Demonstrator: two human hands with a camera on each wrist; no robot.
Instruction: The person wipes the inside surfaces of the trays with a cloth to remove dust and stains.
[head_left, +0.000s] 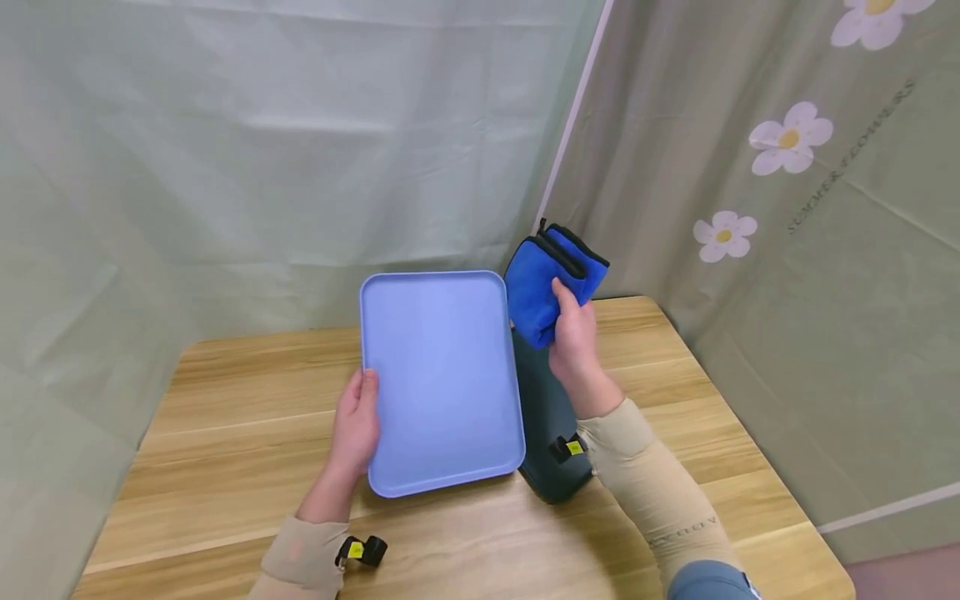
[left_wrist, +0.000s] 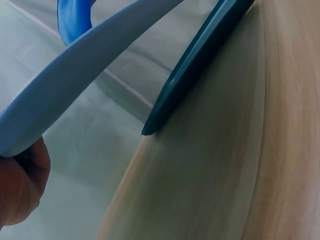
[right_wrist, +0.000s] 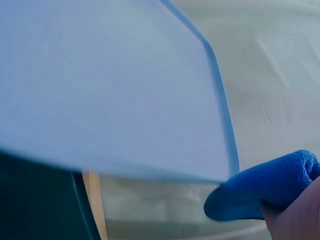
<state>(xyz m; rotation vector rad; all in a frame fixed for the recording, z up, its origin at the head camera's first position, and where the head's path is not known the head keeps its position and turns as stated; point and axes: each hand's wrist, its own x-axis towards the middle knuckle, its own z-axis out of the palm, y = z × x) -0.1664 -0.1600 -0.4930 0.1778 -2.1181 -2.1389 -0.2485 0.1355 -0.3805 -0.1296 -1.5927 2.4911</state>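
Observation:
A light blue tray is held up off the table by my left hand, which grips its left edge with the thumb over the rim. In the left wrist view the tray shows edge-on, with curled fingers under it. My right hand pinches a folded blue cloth with black edging, close to the tray's upper right corner. In the right wrist view the cloth appears at that corner. A dark green tray lies on the table below, partly hidden by the blue tray and my right arm.
The wooden table stretches beneath both hands. Behind it hangs a pale curtain, and a curtain with flower prints closes off the right side. Both forearms wear beige sleeves with small black wrist cameras.

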